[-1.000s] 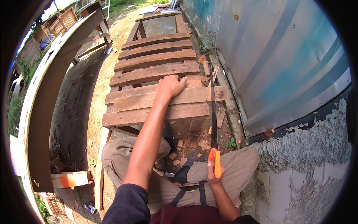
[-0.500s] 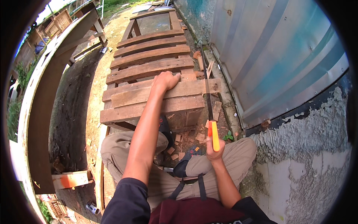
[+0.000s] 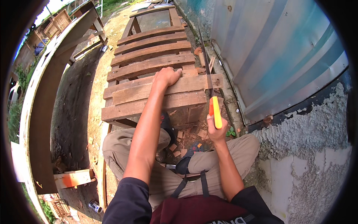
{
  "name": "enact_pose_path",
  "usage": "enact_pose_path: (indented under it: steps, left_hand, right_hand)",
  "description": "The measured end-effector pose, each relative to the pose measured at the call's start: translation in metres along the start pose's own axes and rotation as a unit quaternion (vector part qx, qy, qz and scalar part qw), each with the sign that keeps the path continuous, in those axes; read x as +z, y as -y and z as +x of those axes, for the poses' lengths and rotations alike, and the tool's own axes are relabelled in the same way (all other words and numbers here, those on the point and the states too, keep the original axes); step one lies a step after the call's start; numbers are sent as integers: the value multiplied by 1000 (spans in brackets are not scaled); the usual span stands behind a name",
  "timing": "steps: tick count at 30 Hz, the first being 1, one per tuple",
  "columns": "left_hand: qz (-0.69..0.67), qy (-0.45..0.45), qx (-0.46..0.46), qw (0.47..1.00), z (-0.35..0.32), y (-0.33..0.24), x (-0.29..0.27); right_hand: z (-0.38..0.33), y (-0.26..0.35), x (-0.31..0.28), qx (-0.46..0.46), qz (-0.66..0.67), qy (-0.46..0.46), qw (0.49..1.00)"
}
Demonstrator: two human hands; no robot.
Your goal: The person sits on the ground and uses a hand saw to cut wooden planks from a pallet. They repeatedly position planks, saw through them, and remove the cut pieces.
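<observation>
My right hand (image 3: 217,128) is closed round the yellow and orange handle of a handsaw (image 3: 215,110). The dark saw blade stretches away from me, crossing a loose wooden plank (image 3: 143,93) near its right end. That plank lies across a slatted wooden frame (image 3: 149,69), its right end jutting out past the frame's side. With its fingers curled over the far edge, my left hand (image 3: 167,77) grips the plank on top, left of the blade. My left fingertips are mostly hidden.
Wood offcuts (image 3: 184,142) litter the ground between my feet. A corrugated metal sheet (image 3: 276,56) and a rough wall (image 3: 298,112) stand close on the right. On the left is a long wooden structure (image 3: 41,123), with a can (image 3: 95,206) on the ground near it.
My right hand has pushed the saw forward, so its handle is now closer to the plank. My left hand keeps its hold on the plank.
</observation>
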State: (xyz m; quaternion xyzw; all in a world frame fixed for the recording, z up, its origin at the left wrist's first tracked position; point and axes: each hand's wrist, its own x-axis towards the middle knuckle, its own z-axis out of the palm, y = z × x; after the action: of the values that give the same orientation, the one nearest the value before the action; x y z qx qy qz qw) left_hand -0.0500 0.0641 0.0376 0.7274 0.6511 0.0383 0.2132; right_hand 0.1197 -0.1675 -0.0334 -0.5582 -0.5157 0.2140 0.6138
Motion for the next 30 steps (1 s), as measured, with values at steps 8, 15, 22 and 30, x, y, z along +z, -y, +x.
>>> enact_pose_path:
  steps: [8,15,22,30]
  left_hand:
    - [-13,-38,-21,999,-11,-13,-4]
    - [-6,-34,1,999,-4,-6,1]
    - [5,-26,3,1000,2,6,3]
    - [-12,-35,-12,999,3,-12,6]
  right_hand:
    - [-175,-29,-69,48,-43,15,998]
    - [6,-15,1,39,13,-35,999]
    - [-115,-24,-43,-21,-89,46,995]
    - [-101,-41,-53,29,-21,8,999]
